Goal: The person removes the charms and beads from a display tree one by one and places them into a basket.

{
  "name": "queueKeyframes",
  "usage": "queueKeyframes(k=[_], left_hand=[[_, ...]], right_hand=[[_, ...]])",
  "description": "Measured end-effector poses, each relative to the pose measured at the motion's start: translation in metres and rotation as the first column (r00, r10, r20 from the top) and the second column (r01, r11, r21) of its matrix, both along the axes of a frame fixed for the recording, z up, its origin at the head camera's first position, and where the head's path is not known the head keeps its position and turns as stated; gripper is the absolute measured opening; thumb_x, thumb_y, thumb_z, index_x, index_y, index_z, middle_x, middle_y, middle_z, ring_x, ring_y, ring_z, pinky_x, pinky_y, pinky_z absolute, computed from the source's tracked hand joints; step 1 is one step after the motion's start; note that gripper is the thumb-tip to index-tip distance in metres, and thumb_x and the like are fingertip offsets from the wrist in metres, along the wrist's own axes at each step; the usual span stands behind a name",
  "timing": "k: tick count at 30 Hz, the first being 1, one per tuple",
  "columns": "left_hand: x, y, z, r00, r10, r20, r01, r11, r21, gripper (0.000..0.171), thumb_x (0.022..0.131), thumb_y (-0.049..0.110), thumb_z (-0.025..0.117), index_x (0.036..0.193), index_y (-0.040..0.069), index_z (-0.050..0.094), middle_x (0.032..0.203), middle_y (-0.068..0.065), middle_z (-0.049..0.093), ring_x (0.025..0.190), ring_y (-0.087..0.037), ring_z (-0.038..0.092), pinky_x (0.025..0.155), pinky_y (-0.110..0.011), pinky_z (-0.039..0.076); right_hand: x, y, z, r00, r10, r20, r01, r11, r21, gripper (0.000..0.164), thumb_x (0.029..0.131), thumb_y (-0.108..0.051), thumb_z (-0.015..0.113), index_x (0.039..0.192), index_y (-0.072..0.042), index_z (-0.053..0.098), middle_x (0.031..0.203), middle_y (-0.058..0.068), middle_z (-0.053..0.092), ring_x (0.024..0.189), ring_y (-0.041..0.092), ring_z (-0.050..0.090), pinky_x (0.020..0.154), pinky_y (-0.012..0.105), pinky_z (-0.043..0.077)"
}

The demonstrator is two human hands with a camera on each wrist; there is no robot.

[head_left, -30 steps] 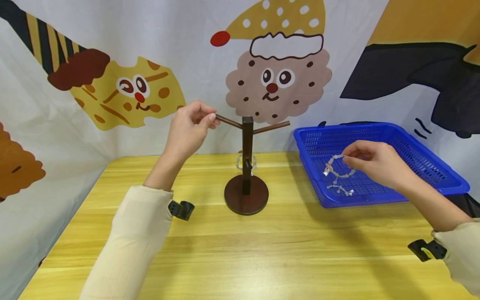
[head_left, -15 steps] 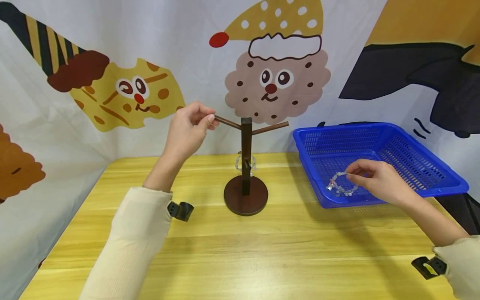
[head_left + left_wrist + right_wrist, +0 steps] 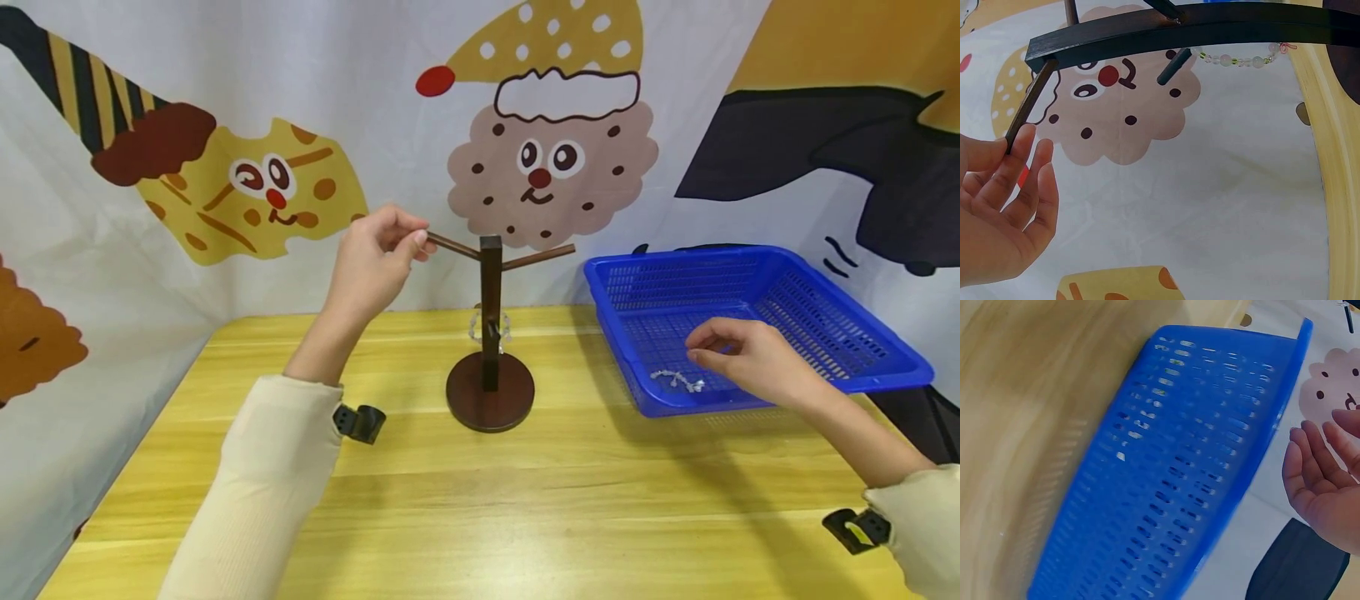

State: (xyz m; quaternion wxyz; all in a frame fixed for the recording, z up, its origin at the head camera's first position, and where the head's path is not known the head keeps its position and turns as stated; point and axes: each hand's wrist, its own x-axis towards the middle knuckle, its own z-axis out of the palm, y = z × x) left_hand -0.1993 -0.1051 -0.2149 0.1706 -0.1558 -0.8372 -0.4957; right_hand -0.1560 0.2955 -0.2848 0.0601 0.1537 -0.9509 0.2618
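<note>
In the head view my left hand (image 3: 378, 262) pinches the tip of the upper left peg on a dark wooden stand (image 3: 491, 312). The left wrist view shows that peg (image 3: 1029, 103) between thumb and index finger. A clear bead bracelet (image 3: 506, 327) hangs on a lower peg behind the post; its pale and green beads (image 3: 1235, 60) show in the left wrist view. Over the blue basket (image 3: 652, 408), my right hand (image 3: 738, 358) has loosely bent fingers with nothing visible between them. Below its fingertips a beaded strand (image 3: 677, 381) lies in the basket.
The stand's round base (image 3: 491, 408) rests on the yellow wood-grain table (image 3: 480, 508). Another upper peg (image 3: 540, 257) points right toward the basket. A white cloth with cartoon prints (image 3: 405, 150) hangs behind the table.
My right hand has lowered in the basket and let go of the beaded bracelet it held; that bracelet is out of sight now. My left hand stays on the peg.
</note>
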Motion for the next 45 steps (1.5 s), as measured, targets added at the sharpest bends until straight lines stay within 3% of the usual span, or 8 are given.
queueKeyframes(k=[8,18,30,37,45], left_hand=[[0.001,-0.001,0.000,1.000,0.004,0.001,-0.004,1.000,-0.004,0.014,0.092,0.007,0.053,0.100,-0.001,0.062,0.088,-0.013,0.068,0.079,-0.022,0.062,0.069,-0.029,0.044],[0.000,-0.001,0.000,1.000,0.007,0.008,-0.007,1.000,-0.002,0.014,0.093,0.007,0.053,0.099,0.000,0.062,0.088,-0.013,0.068,0.079,-0.021,0.062,0.068,-0.029,0.044],[0.000,-0.001,-0.001,1.000,0.009,0.004,-0.009,1.000,-0.004,0.014,0.092,0.007,0.053,0.099,0.000,0.062,0.088,-0.013,0.068,0.078,-0.020,0.062,0.068,-0.028,0.045],[0.000,-0.001,0.000,1.000,0.010,0.006,-0.010,1.000,-0.002,0.014,0.092,0.007,0.053,0.100,0.000,0.062,0.088,-0.013,0.068,0.079,-0.020,0.062,0.069,-0.029,0.046],[0.000,0.000,0.000,1.000,0.012,0.005,-0.012,1.000,-0.002,0.014,0.093,0.007,0.053,0.100,0.000,0.061,0.088,-0.013,0.068,0.078,-0.021,0.062,0.068,-0.029,0.045]], right_hand=[[-0.009,-0.014,0.014,1.000,0.024,-0.004,-0.024,1.000,0.012,0.007,0.088,-0.015,0.062,0.091,-0.010,0.066,0.084,0.004,0.065,0.072,0.010,0.058,0.060,0.024,0.046],[-0.021,-0.043,0.026,0.995,0.093,-0.025,-0.094,0.994,-0.049,0.008,0.088,-0.017,0.062,0.091,-0.010,0.066,0.084,0.002,0.064,0.074,0.009,0.057,0.065,0.019,0.044],[-0.034,-0.081,0.038,0.983,0.176,-0.055,-0.180,0.978,-0.100,0.011,0.088,-0.016,0.062,0.094,-0.007,0.065,0.083,0.003,0.063,0.073,0.013,0.055,0.063,0.022,0.044],[-0.040,-0.099,0.051,0.985,0.168,-0.041,-0.172,0.977,-0.128,0.021,0.089,-0.016,0.060,0.106,-0.005,0.061,0.086,0.005,0.064,0.077,0.018,0.057,0.066,0.025,0.044],[-0.045,-0.112,0.062,0.982,0.183,-0.038,-0.187,0.968,-0.166,0.029,0.091,-0.016,0.058,0.117,-0.003,0.055,0.093,0.010,0.063,0.076,0.022,0.056,0.059,0.026,0.041]])
